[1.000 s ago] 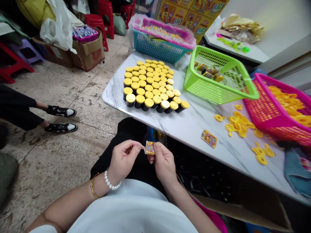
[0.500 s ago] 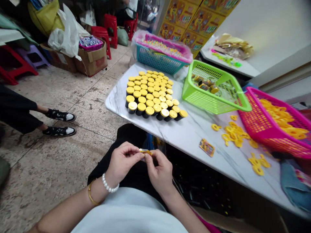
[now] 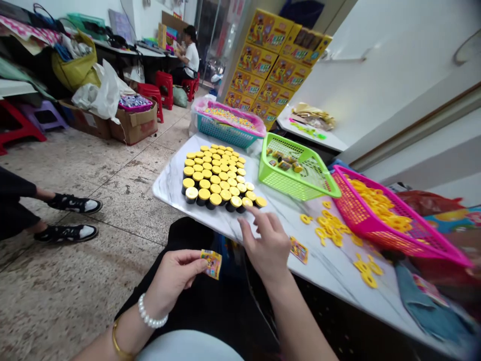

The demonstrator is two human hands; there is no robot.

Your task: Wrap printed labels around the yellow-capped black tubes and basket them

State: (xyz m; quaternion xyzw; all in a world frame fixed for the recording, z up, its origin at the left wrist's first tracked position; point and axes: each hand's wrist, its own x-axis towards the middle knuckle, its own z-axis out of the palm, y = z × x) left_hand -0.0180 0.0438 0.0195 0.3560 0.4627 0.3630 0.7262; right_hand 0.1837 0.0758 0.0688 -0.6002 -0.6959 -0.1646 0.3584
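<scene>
Between the thumb and fingers of my left hand is a small printed label, mostly yellow with a coloured picture. My right hand reaches over the table's front edge, thumb and forefinger apart, with nothing seen between them. Its fingertips come close to the front right of a cluster of small black jars with yellow lids; whether they touch a jar I cannot tell. Just right of that hand, a stack of similar printed labels lies on the white marbled table, partly behind my fingers.
A green basket holds several labelled jars. Yellow plastic rings lie beside a pink basket full of more. A teal basket with small colourful pieces stands behind. Yellow cartons are stacked farther back. At left are another person's shoes.
My right hand has let go of the label and moved up toward the jars. My left hand keeps the label, now turned face up. The view has tilted upward.
</scene>
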